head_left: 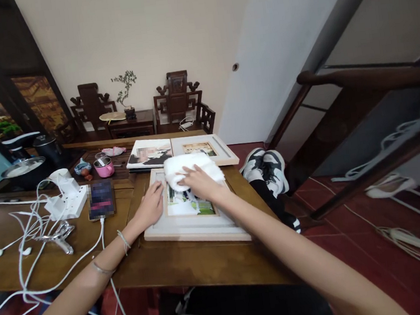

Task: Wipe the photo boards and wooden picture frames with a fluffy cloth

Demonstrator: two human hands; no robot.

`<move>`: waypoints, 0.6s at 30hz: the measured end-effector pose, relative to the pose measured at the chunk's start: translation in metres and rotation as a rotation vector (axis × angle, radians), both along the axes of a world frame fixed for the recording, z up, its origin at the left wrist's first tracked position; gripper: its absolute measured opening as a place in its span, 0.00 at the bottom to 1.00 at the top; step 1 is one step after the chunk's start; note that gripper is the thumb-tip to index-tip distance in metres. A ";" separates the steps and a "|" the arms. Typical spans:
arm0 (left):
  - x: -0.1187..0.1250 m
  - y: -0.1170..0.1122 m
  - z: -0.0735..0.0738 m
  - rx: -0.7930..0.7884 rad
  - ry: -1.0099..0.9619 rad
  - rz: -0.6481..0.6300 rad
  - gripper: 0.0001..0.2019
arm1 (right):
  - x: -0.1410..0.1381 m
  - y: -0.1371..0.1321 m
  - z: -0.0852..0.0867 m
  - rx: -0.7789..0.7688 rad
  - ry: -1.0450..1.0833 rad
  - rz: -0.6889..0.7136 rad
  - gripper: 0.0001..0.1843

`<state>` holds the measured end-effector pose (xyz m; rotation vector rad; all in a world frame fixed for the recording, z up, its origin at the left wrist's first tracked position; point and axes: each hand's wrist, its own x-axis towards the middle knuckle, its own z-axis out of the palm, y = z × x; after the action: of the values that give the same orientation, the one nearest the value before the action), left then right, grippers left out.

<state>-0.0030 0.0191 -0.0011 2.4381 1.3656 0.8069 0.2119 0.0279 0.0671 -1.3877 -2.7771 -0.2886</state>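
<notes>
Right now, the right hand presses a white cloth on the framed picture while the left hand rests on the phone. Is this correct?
Not quite: in the head view the left hand rests on the left edge of the framed picture; the phone lies apart, further left. The right hand does press the white cloth on the picture.

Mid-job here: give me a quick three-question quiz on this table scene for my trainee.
1. True or false: the right hand presses a fluffy white cloth onto the white rectangular picture frame.
2. The left hand rests on: A the frame's left edge; B a pink mug; C a power strip.
3. Fill in: a white cable runs to the dark ____ lying left of the frame.
Key: 1 true; 2 A; 3 phone.
</notes>
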 end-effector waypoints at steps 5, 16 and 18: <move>0.003 -0.002 0.001 -0.016 -0.003 0.025 0.21 | 0.063 -0.009 0.005 -0.049 -0.018 -0.162 0.32; -0.001 0.005 -0.008 0.025 -0.046 -0.011 0.29 | 0.083 -0.129 0.015 -0.179 0.089 -0.063 0.32; -0.002 0.005 -0.007 0.060 -0.035 -0.063 0.30 | 0.087 -0.143 0.014 -0.199 0.108 -0.083 0.34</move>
<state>-0.0045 0.0242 -0.0084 2.4860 1.2631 0.8829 0.2992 -0.1148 0.0806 -1.5119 -2.7263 0.0623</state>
